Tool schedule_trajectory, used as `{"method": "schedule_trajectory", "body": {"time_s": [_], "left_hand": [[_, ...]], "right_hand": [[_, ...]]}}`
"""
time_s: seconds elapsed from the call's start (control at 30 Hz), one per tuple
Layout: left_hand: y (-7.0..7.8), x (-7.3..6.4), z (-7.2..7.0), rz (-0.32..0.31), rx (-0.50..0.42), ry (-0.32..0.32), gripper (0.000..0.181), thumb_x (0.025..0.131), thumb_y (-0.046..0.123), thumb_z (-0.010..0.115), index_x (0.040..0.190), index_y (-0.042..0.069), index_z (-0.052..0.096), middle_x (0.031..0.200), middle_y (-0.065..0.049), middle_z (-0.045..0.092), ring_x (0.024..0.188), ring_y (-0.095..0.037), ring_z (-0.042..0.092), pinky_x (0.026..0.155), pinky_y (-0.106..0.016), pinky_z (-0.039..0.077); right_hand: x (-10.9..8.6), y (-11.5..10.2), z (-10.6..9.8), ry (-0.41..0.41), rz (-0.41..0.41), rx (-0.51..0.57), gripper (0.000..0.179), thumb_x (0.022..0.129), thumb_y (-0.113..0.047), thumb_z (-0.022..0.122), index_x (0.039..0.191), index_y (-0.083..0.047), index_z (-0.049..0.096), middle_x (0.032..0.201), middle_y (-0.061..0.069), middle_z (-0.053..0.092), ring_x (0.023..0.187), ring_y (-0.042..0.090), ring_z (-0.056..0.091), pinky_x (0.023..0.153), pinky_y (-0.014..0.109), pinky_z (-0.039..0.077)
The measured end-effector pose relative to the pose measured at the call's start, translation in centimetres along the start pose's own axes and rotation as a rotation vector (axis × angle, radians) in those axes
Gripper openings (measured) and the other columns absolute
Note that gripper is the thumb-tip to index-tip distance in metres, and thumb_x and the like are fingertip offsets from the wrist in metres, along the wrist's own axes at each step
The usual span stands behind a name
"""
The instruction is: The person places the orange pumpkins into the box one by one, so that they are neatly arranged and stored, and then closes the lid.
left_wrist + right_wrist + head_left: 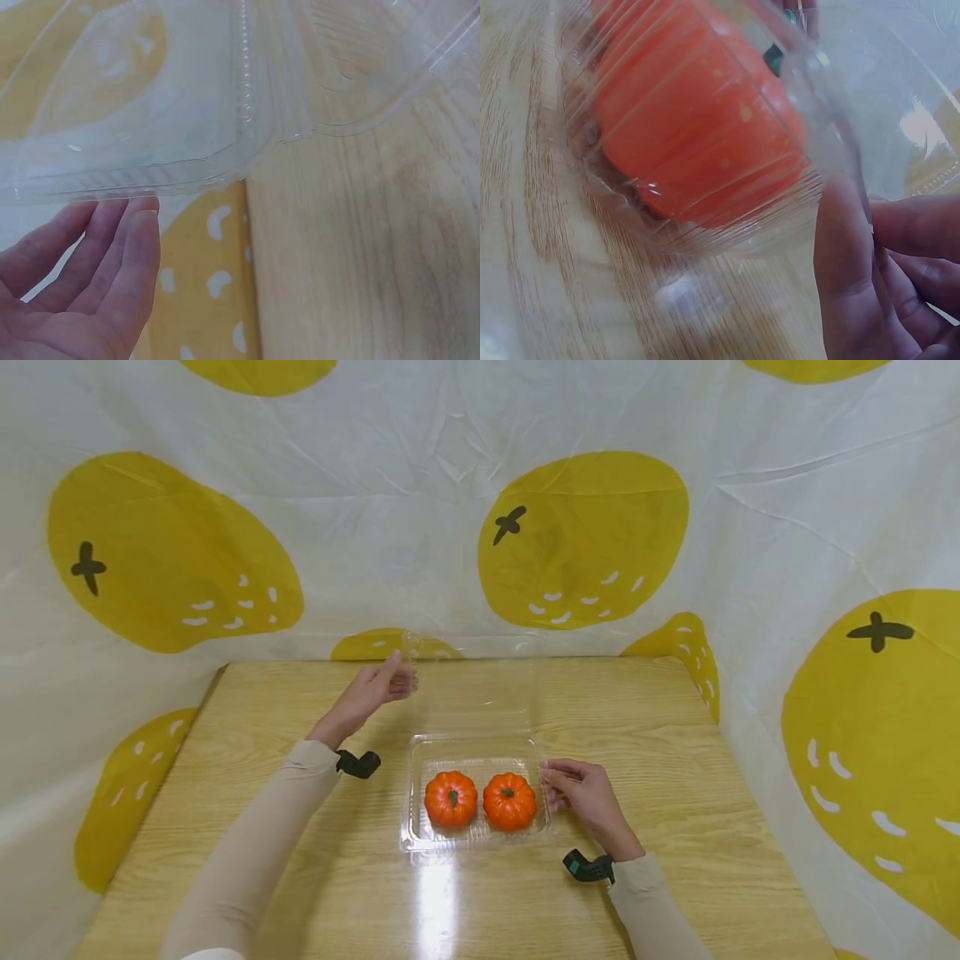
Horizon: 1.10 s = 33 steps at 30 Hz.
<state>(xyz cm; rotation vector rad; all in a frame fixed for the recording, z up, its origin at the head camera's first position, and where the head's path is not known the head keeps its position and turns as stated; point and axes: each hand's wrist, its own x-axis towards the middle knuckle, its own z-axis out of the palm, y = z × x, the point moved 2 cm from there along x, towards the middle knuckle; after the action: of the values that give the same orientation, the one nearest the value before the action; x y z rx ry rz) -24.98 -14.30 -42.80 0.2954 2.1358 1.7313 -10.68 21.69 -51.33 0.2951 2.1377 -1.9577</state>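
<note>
A clear plastic clamshell container stands on the table, its lid raised at the back. Inside the base sit two small orange pumpkins, a left one and a right one, each with a green stem. My left hand is beside the lid's left edge. In the left wrist view its nearly straight fingers touch that edge; the thumb is hidden there. With thumb and forefinger, my right hand pinches the base's right rim. A pumpkin shows through the ribbed wall in the right wrist view.
The wooden table ends at the back and sides against a white cloth printed with large yellow fruits. Black wrist cameras are strapped on both wrists, the left one near the container's left side. Light glares off the table in front.
</note>
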Motion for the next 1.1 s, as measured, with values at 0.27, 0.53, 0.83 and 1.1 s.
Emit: {"method": "schedule_trajectory", "body": {"time_s": [0.27, 0.53, 0.83, 1.1], "left_hand": [[1.0, -0.7, -0.2, 0.011, 0.051, -0.028, 0.084, 0.106, 0.067, 0.028, 0.139, -0.004, 0.057, 0.142, -0.025, 0.059, 0.136, -0.039, 0.058, 0.119, -0.049, 0.047], [1.7, -1.3, -0.6, 0.018, 0.132, -0.072, 0.081, 0.108, 0.062, 0.028, 0.131, -0.008, 0.061, 0.137, -0.025, 0.062, 0.133, -0.040, 0.060, 0.118, -0.049, 0.047], [2.1, -1.7, -1.3, 0.037, 0.216, -0.172, 0.072, 0.111, 0.055, 0.032, 0.137, -0.006, 0.060, 0.142, -0.024, 0.062, 0.136, -0.038, 0.060, 0.117, -0.048, 0.048], [2.7, -1.8, -1.7, 0.031, 0.271, -0.245, 0.069, 0.112, 0.051, 0.031, 0.143, -0.006, 0.056, 0.146, -0.025, 0.060, 0.137, -0.040, 0.059, 0.117, -0.049, 0.047]], "right_hand": [[0.0, 0.1, -0.1, -0.012, -0.013, 0.005, 0.038, 0.100, -0.012, 0.068, 0.131, 0.010, 0.064, 0.092, 0.012, 0.076, 0.066, 0.010, 0.065, 0.061, 0.026, 0.062], [0.2, 0.3, -0.1, -0.017, -0.014, 0.002, 0.038, 0.100, -0.012, 0.068, 0.131, 0.010, 0.064, 0.092, 0.012, 0.076, 0.066, 0.010, 0.065, 0.061, 0.026, 0.062], [0.3, 0.2, 0.0, -0.018, -0.007, 0.009, 0.038, 0.100, -0.011, 0.067, 0.131, 0.011, 0.063, 0.092, 0.012, 0.076, 0.065, 0.010, 0.065, 0.060, 0.026, 0.061], [0.3, 0.1, 0.1, -0.019, -0.008, 0.011, 0.037, 0.101, -0.010, 0.066, 0.131, 0.011, 0.064, 0.094, 0.012, 0.077, 0.066, 0.009, 0.064, 0.060, 0.024, 0.060]]}}
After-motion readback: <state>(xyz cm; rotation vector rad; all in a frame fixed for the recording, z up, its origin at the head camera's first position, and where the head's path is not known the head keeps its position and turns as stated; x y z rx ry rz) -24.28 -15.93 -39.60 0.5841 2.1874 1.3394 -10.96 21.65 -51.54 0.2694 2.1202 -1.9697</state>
